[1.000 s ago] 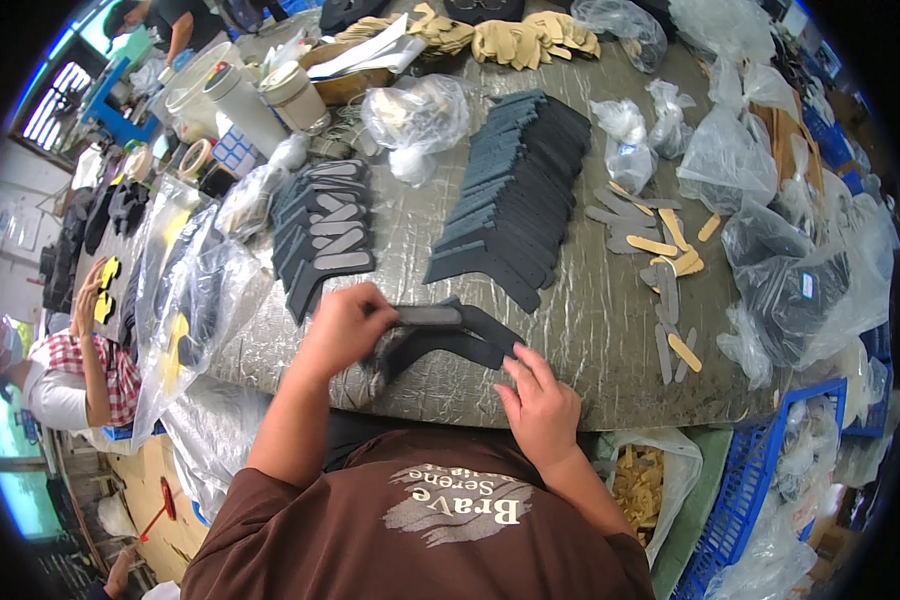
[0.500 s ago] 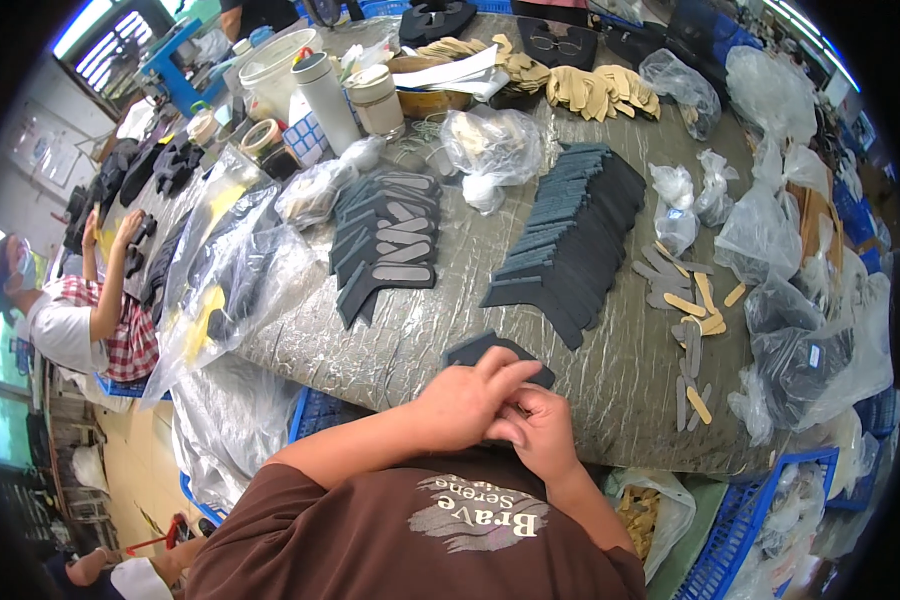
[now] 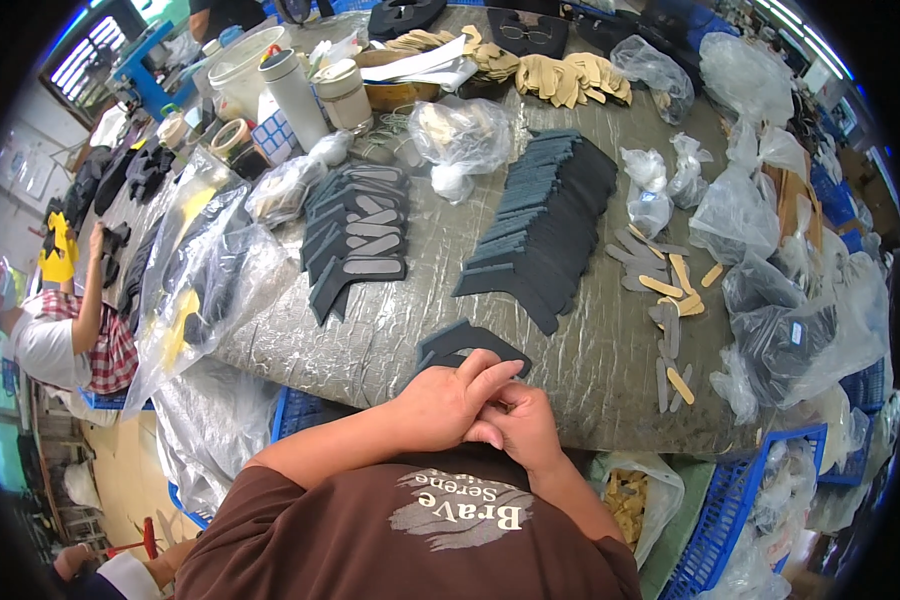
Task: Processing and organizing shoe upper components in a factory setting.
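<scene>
The person's left hand [image 3: 448, 402] and right hand [image 3: 515, 425] are drawn together close to the chest at the near edge of the grey table [image 3: 590, 375], the left fingers laid over the right; whether anything is pinched between them cannot be told, since the fingers hide it; just beyond the hands a dark shaped piece [image 3: 470, 345] lies flat on the table, touching or nearly touching the left fingertips; farther out a long fanned row of dark pieces [image 3: 540, 225] runs across the middle of the table, and to its left sits a stack of dark pieces with grey strips [image 3: 360, 240]; small tan and grey slips [image 3: 670, 300] are scattered to the right, near several clear plastic bags [image 3: 740, 210]; at the left another person [image 3: 60, 320] in a checked shirt reaches onto a neighbouring surface
</scene>
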